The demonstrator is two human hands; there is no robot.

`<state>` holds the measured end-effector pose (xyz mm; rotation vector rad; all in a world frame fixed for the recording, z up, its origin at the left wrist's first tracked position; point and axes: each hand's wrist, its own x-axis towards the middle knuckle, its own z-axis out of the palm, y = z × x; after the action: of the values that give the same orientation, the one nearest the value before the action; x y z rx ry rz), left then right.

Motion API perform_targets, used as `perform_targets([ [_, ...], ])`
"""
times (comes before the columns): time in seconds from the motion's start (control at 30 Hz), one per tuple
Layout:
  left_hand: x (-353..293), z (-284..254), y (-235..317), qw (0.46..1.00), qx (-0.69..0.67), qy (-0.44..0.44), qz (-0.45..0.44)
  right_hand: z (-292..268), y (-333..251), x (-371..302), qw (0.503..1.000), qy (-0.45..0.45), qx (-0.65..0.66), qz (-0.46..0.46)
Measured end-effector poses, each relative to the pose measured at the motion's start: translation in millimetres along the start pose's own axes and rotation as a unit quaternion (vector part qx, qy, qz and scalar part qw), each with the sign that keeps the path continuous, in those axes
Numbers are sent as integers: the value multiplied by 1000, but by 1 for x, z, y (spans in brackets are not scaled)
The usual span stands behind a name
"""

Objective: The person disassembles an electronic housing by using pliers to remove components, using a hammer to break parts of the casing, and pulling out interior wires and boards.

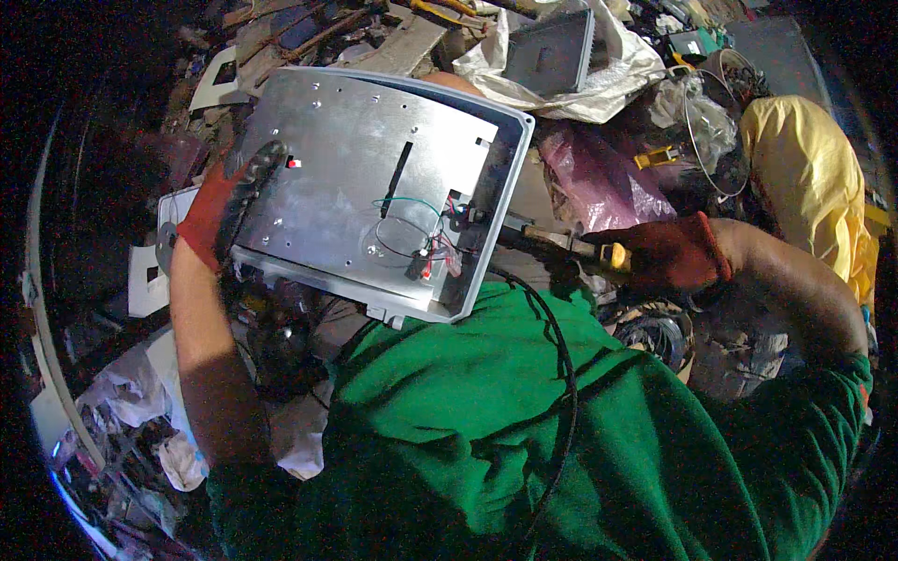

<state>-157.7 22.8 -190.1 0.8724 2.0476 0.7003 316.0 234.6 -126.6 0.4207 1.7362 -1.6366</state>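
Note:
A grey plastic enclosure (505,178) with a bare metal plate (355,159) inside is tilted up in front of me. My left hand (220,210), in a red and black glove, grips its left edge. My right hand (664,254), in a dark red glove, is closed on a tool with a yellow and black handle (599,251). The tool's metal shaft (510,229) reaches through the enclosure's right wall toward a small cluster of green, red and black wires (426,245) at the plate's lower right.
A black cable (561,374) runs over my green shirt. Scrap lies all around: a white bag holding a grey panel (552,51), a pink plastic bag (603,178), a wire ring (716,131), a yellow cloth (809,178), white plastic parts (150,280) at left.

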Motion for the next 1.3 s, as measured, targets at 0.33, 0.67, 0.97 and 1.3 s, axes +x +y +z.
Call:
perform_targets([
  [0.33, -10, 24, 23, 990, -132, -42, -1, 13, 10, -14, 873, 56, 472, 109],
  [0.67, -15, 20, 23, 994, -86, -21, 63, 2, 56, -18, 895, -48, 442, -36],
  [0.97, -14, 13, 5, 992, 39, 26, 118, 12, 55, -19, 926, -9, 374, -56],
  [1.3, 4, 21, 12, 992, 70, -20, 102, 1, 25, -31, 958, -28, -285, 29],
])
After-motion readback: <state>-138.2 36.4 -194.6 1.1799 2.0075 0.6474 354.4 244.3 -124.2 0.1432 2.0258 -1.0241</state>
